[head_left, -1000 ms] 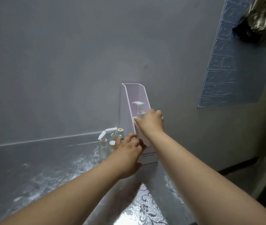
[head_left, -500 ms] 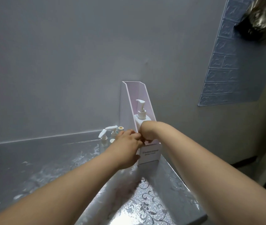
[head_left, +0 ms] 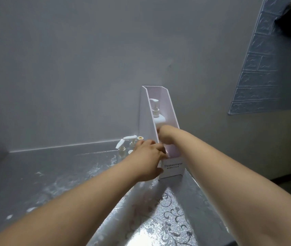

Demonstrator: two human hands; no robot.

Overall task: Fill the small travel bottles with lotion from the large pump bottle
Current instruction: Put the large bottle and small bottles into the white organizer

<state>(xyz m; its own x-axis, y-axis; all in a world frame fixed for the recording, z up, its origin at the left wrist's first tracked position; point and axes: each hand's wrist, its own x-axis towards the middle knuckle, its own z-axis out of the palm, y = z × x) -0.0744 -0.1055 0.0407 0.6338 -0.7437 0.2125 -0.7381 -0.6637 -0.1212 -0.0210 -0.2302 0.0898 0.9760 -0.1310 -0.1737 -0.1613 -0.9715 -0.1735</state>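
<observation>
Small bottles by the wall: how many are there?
4, clustered left of the white holder: leftmost flip-cap bottle, second flip-cap bottle behind it, gold-topped bottle, low white-capped bottle beside the left hand, which may hide more.

This looks like a home washing or dressing corner. A plain grey painted wall (head_left: 70, 68) carries a blue stick-on brick-pattern panel (head_left: 258, 77). The worktop (head_left: 34, 174) is covered in silver glittery floral film. On it, a tall white plastic organiser (head_left: 174, 167) holds a white pump bottle (head_left: 157, 115), and small pump-topped toiletry bottles (head_left: 123, 148) cluster in the corner beside it.
</observation>
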